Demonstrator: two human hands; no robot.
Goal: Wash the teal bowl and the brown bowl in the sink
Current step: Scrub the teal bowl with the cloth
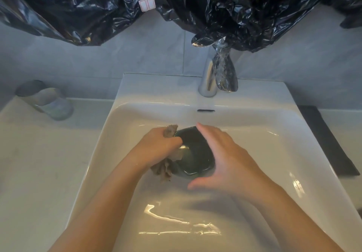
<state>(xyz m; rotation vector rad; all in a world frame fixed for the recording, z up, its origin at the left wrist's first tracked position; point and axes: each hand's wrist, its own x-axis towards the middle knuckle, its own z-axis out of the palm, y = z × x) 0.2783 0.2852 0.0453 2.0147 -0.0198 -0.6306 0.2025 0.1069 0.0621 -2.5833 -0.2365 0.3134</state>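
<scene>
- A white sink (pixel 117 134) is seen from above, set into a pale counter (pixel 39 163).
- The teal bowl (pixel 195 153) is placed upright in the middle of the basin, below the overflow slot (pixel 205 110) in the back wall.
- A glossy dark inside is shown by the bowl; whether water stands in it cannot be told.
- A crumpled brownish cloth (pixel 163 170) is gripped by the left hand (pixel 156 146), whose fingers are curled tightly round it.
- The cloth is pressed against the left rim of the bowl, with one end sticking out above the fist and the other hanging below the wrist onto the basin floor.
- The right hand (pixel 225 157) is held over the right side of the bowl, with its fingers straight and together and its thumb spread wide; nothing is pinched by it.
- Whether the bowl is touched by this hand cannot be told, as the hand is blurred.
- Bright wet streaks are seen on the near floor of the basin.
- A chrome tap (pixel 215 75) is mounted on the back ledge, right of centre.
- A clear glass (pixel 49 101) is stood on the counter to the left, well apart from the basin; its contents cannot be made out.
- A dark mat (pixel 329 140) is laid along the right edge of the sink.
- Black plastic sheeting (pixel 235 7) is hung above, with a small white label (pixel 147 4) stuck on it.
</scene>
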